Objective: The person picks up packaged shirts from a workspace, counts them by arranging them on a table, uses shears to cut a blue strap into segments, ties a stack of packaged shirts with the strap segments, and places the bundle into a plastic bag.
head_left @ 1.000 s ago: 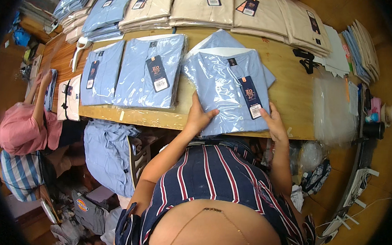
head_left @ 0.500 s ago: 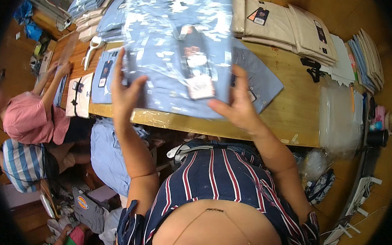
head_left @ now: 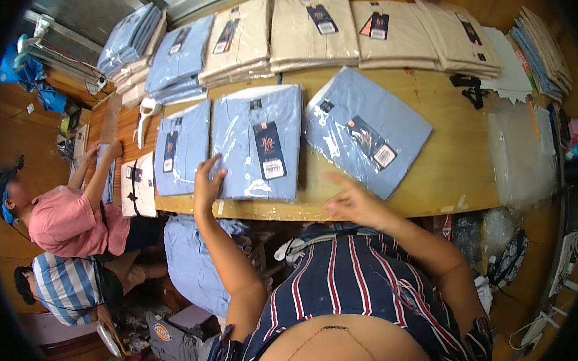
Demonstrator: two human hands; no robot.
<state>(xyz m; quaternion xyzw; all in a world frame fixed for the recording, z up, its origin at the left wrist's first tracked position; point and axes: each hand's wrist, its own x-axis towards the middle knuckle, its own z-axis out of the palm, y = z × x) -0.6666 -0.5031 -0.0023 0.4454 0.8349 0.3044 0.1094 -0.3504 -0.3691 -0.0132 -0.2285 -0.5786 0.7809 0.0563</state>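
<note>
A folded light-blue shirt in a clear bag [head_left: 242, 138], with a dark hang tag, lies flat on the table before me. At its lower left corner my left hand [head_left: 208, 183] touches the bag, thumb and fingers apart. My right hand [head_left: 357, 201] is held over the table's front edge with nothing in it, its fingers spread and a little blurred. Just beyond it, another bagged blue shirt [head_left: 365, 129] lies at a slant. A third bagged blue shirt [head_left: 183, 151] is to the left, beside the middle one.
Stacks of bagged beige shirts [head_left: 314, 33] and blue shirts [head_left: 181, 51] line the table's back. Clear plastic bags [head_left: 519, 151] lie at the right end. A white handheld tool [head_left: 146, 115] is at the left. A person in pink [head_left: 78, 217] works at the far left.
The bagged blue shirt that both hands held up now lies on the table. My right hand has come off it; my left remains at its corner. The view has shifted slightly.
</note>
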